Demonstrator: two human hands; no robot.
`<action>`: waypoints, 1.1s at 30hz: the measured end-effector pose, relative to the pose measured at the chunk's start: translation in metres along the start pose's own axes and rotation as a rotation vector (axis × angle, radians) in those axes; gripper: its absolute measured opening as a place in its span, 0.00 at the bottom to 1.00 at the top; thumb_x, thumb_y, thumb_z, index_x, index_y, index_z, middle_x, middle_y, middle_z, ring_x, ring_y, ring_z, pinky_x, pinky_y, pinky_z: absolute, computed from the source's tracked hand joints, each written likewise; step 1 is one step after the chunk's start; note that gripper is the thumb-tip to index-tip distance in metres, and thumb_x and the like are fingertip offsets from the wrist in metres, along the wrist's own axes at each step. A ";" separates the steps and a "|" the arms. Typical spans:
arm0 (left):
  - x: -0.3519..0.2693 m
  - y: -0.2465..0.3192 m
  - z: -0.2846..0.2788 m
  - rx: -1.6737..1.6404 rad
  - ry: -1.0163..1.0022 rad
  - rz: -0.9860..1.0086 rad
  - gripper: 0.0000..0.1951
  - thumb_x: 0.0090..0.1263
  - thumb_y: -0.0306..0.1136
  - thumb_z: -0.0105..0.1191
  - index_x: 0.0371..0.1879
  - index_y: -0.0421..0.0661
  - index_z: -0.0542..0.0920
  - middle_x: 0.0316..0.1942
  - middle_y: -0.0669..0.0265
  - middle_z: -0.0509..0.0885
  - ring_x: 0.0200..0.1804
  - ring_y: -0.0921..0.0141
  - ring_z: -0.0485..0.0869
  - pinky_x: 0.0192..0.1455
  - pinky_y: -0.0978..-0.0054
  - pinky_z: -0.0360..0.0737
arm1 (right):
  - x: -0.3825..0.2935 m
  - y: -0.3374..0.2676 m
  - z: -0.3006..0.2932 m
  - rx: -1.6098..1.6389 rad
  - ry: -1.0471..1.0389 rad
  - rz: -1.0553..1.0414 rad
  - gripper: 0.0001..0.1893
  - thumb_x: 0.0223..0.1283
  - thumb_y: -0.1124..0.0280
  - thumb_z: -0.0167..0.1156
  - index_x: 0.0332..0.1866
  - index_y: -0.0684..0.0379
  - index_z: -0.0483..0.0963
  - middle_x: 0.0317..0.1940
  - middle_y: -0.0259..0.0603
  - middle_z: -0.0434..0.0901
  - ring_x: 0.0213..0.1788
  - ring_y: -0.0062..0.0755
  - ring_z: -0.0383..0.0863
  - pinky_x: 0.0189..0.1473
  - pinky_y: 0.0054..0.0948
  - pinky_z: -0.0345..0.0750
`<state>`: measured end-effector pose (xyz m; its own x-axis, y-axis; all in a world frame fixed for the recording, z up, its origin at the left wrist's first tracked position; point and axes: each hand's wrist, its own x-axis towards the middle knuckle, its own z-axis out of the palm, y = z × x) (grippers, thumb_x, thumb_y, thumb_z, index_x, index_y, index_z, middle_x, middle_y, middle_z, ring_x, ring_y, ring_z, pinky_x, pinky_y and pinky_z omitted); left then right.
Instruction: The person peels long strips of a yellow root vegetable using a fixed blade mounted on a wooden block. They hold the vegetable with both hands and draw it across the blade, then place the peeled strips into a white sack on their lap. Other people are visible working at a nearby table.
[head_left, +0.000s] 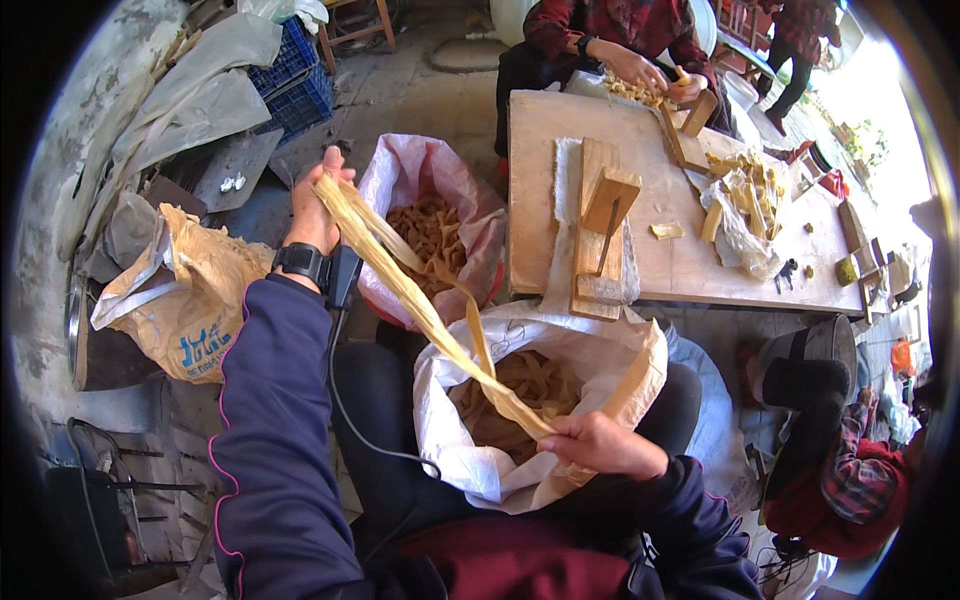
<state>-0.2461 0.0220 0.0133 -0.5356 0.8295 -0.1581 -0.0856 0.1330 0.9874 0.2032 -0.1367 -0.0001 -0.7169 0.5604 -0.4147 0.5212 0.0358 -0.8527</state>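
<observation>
A long, pale tan strip of dried plant-like material (420, 300) stretches diagonally between my two hands. My left hand (319, 199), at the upper left, grips its upper end, from which a second strand loops down. My right hand (607, 444) pinches the lower end over the near right rim of a white woven sack (442, 390). That sack stands open between my legs, with tan strips (540, 382) inside. Beyond it, a pinkish-white woven sack (382, 180) holds browner curled pieces (431, 240).
A wooden table (540, 187) at the right bears a wooden block jig (611, 202) and a plastic bag of pale pieces (750, 240). A person (622, 45) works across it; another person (855, 480) sits at the right. A crumpled brown sack (202, 307) stands left.
</observation>
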 end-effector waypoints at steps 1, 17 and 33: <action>0.000 0.002 -0.004 -0.035 -0.036 0.011 0.45 0.62 0.72 0.56 0.65 0.43 0.72 0.48 0.63 0.83 0.49 0.66 0.81 0.48 0.64 0.79 | 0.001 0.003 0.005 -0.084 0.004 -0.019 0.14 0.68 0.58 0.62 0.37 0.60 0.77 0.23 0.46 0.78 0.29 0.44 0.81 0.32 0.38 0.77; -0.135 0.050 0.071 0.346 -0.560 0.791 0.19 0.76 0.46 0.54 0.51 0.41 0.80 0.51 0.62 0.83 0.57 0.64 0.82 0.63 0.62 0.74 | 0.030 -0.065 -0.006 0.366 0.390 -0.317 0.15 0.71 0.67 0.61 0.55 0.66 0.75 0.44 0.38 0.82 0.47 0.25 0.81 0.50 0.25 0.78; -0.196 0.018 0.135 0.853 -0.384 1.500 0.18 0.62 0.27 0.56 0.53 0.42 0.80 0.35 0.65 0.84 0.41 0.65 0.85 0.55 0.58 0.77 | -0.018 -0.066 -0.042 0.828 0.368 -0.215 0.10 0.74 0.64 0.57 0.44 0.61 0.77 0.27 0.28 0.76 0.27 0.14 0.70 0.31 0.18 0.65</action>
<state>-0.0292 -0.0654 0.0625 0.4858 0.5437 0.6844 0.7370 -0.6758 0.0137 0.2017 -0.1143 0.0769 -0.4941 0.8422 -0.2156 -0.2036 -0.3532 -0.9131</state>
